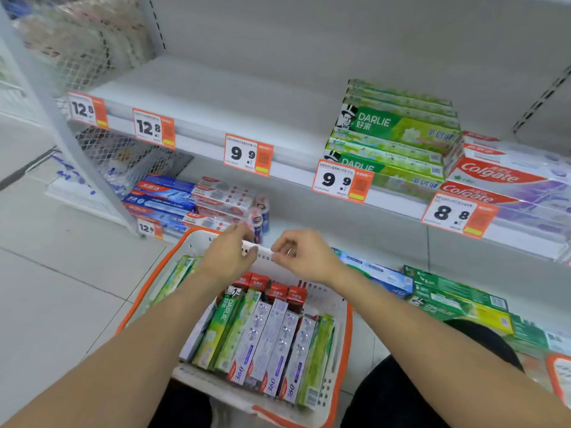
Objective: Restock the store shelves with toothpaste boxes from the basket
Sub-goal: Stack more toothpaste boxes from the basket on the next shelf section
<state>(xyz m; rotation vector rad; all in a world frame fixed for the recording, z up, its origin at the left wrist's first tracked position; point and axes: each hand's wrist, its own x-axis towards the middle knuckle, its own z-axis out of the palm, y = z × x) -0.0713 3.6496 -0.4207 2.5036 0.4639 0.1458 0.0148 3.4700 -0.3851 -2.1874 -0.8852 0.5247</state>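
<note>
A white basket with an orange rim (145, 291) sits in front of my knees, packed with upright toothpaste boxes: green Darlie boxes (222, 322), white and purple boxes (272, 341) and red-topped boxes (278, 291). My left hand (228, 251) and my right hand (302, 254) are both closed on a white bar at the basket's far edge, close together. Whether that bar is the rim or a handle is unclear. The middle shelf (216, 97) is bare on its left half. On its right half stand stacked Darlie boxes (395, 134) and Colgate boxes (500, 177).
Orange price tags (248, 154) hang along the shelf edge. On the bottom shelf lie blue and red toothpaste boxes (173, 199) at the left and green boxes (457, 301) at the right. A wire mesh rack (123, 159) stands left of the shelving. A second basket's corner (559, 375) shows at the far right.
</note>
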